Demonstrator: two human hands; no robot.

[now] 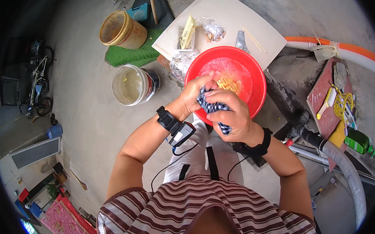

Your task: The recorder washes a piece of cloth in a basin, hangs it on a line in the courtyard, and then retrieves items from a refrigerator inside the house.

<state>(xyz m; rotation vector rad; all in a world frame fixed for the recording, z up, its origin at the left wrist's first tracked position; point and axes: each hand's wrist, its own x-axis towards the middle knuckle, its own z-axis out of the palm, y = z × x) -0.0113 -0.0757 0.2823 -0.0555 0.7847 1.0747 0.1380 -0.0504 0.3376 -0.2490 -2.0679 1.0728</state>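
A wadded cloth (212, 104) in dark blue and white checks is bunched between my hands, above the near side of a red plastic basin (261, 74). My left hand (192, 93) grips its left end, with the thumb pointing up and away. My right hand (235, 115) is closed over the cloth, fingers wrapped across its top. Frothy liquid lies in the basin, along with several yellow-orange pieces (229, 84) whose kind I cannot make out. Part of the cloth and some fingertips are hidden within the grip.
Behind the basin a pale board (245, 17) carries a clear container (186, 37), crumpled plastic and thin sticks. Two buckets, one yellowish (130, 32) and one white (129, 85), stand to the left. At the right are a grey hose (347, 165) and a green bottle (357, 141).
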